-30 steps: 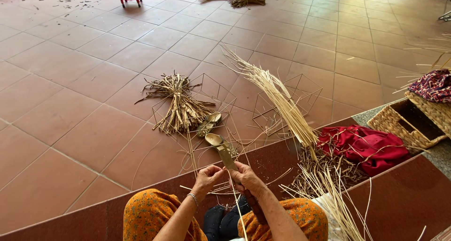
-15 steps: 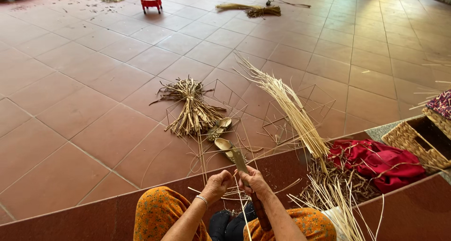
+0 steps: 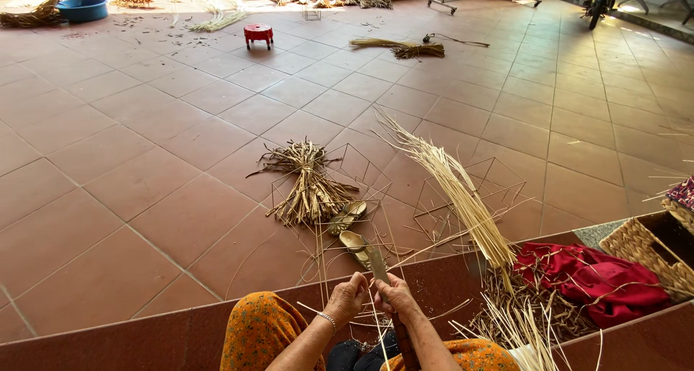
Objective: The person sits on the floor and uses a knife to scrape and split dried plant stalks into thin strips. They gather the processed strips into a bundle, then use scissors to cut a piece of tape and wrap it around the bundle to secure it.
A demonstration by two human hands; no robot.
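Flat strip (image 3: 377, 264) between both hands (image 3: 372, 296), past the step edge (image 3: 238, 297).

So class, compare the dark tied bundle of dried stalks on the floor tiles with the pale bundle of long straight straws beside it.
The dark brown tied bundle is short, ragged and splayed at both ends; the pale straw bundle is longer, straighter and smoother. The dark one lies flat on the tiles; the pale one slants towards the step. Both are dried plant fibre.

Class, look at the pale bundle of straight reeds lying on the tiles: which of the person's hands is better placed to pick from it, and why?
Probably the right hand: the pale reed bundle lies on that side, while the left hand would have to cross over. Both hands are at the thin strands.
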